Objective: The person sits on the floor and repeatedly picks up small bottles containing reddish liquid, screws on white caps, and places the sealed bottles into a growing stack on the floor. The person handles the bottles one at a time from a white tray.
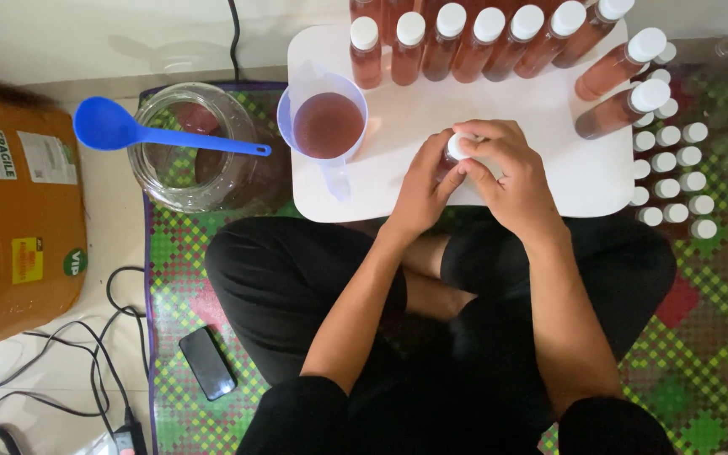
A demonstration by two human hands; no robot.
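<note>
Two hands (473, 173) on one bottle (458, 148), one measuring jug (328, 126), one ladle (128, 131)

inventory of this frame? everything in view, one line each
filled bottles: about ten, reddish-brown, white caps, along tray's far and right edges
bottle in hands: one, white cap, mostly hidden
tray: one, white, before the person
measuring jug: one, clear, reddish liquid, tray's left edge
glass jar: one, clear, left of tray
spoon: one, blue, across jar
capped bottles: many, white caps, right on mat
box: one, brown, far left
phone: one, black, on mat
left hand: grips bottle
right hand: on cap
</note>
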